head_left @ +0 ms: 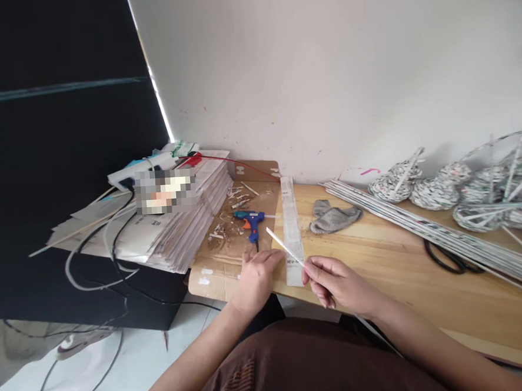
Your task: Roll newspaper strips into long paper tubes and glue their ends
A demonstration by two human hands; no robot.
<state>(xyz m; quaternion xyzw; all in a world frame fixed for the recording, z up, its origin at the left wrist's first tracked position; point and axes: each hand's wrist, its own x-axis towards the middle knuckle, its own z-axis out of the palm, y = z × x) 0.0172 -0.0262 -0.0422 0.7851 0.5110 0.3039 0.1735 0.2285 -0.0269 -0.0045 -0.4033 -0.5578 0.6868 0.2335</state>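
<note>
My right hand (pixel 337 280) pinches a thin white paper stick (pixel 278 240) near its lower end, between thumb and fingertips. The stick slants up and to the left across a long strip of folded newspaper (pixel 290 208) lying on the table. My left hand (pixel 257 276) is left of the strip, back upward, fingers bent together toward the strip's edge; what they hold, if anything, is hidden. Just beyond that hand a blue glue gun (pixel 252 221) lies on a brown cardboard sheet (pixel 216 269), its nozzle side toward the left.
Paper scraps (pixel 218 230) litter the cardboard. A tall stack of newspaper sheets (pixel 187 229) stands left, with cables across it. A grey cloth (pixel 334 217), a bundle of paper sticks (pixel 404 225), black-handled scissors (pixel 444 260) and newspaper-stick coils (pixel 393 181) lie right on the wooden table (pixel 380 259).
</note>
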